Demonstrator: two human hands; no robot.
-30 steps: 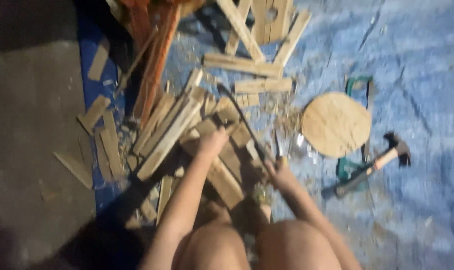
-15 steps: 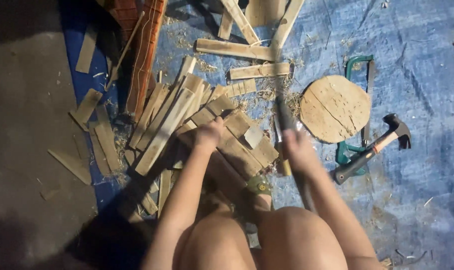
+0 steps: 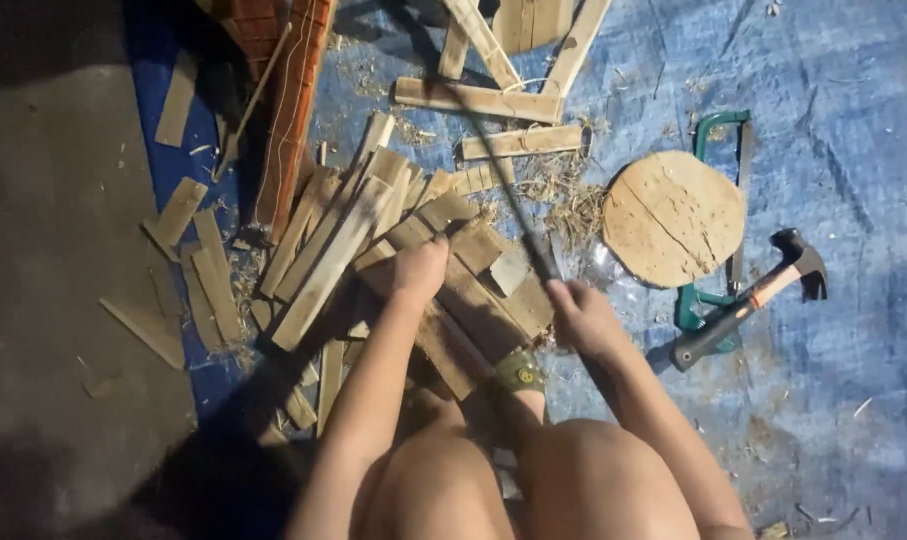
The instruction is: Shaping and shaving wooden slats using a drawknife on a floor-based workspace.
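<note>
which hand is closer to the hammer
Right. The right hand grips a long dark blade just left of the hammer; the left hand rests on the wood strips, farther away.

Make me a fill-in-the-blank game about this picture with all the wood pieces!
1. The right hand grips a long thin ____.
2. The left hand presses on a pile of ____ pieces.
3. The hammer lies on a ____ tarp.
4. The flat wooden disc has a ____ shape.

Missing words: blade, wooden, blue, round
</note>
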